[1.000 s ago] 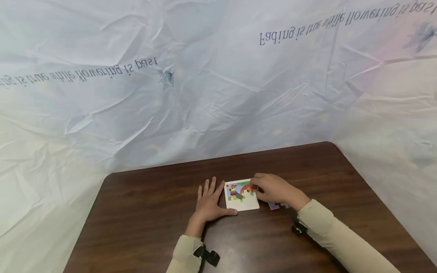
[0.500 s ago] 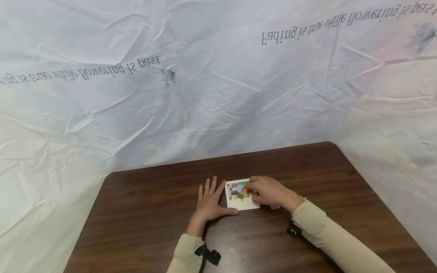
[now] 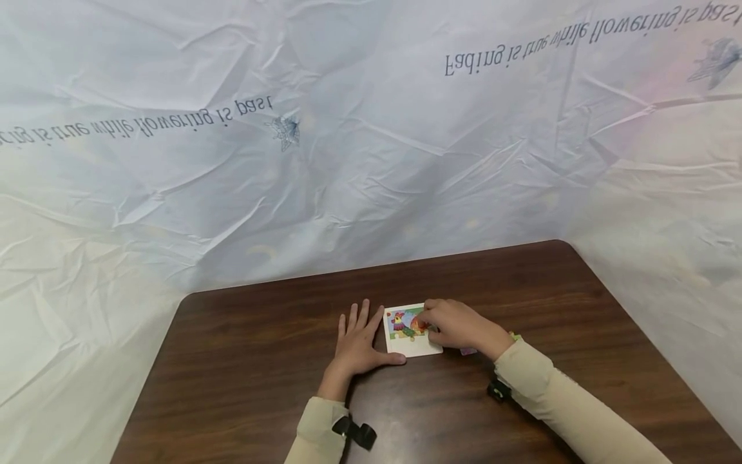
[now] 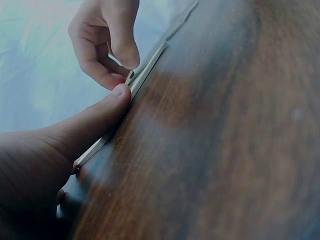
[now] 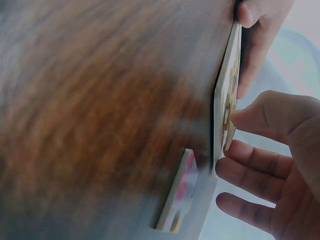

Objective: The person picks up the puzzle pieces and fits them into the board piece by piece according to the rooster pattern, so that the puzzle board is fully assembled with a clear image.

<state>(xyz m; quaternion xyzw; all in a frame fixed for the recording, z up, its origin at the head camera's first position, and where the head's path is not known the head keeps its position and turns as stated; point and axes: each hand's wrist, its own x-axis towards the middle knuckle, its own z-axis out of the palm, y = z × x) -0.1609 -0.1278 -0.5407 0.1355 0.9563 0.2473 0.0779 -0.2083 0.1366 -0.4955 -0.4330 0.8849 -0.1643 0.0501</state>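
Note:
A small white jigsaw puzzle board [image 3: 422, 350] lies on the table, its upper part filled with a colourful bird picture and its lower strip bare. My left hand [image 3: 356, 351] is spread along the board's left side, fingers straight, thumb against the near edge. Over the board's right part, my right hand [image 3: 460, 327] pinches a puzzle piece [image 5: 230, 138] between thumb and fingers. In the right wrist view that piece stands tilted at the board's surface; from the head its picture is mostly hidden by the fingers.
A loose pink and purple puzzle piece [image 5: 178, 194] lies on the table right of the board, mostly under the right hand in the head view. The brown table [image 3: 261, 361] ends at a far edge before a white printed cloth [image 3: 371, 161]. Each wrist wears a black strap.
My right hand has moved slightly left over the board with the puzzle piece, covering more of the loose pieces beside it. In the last half second it barely shifts. My left hand stays in place.

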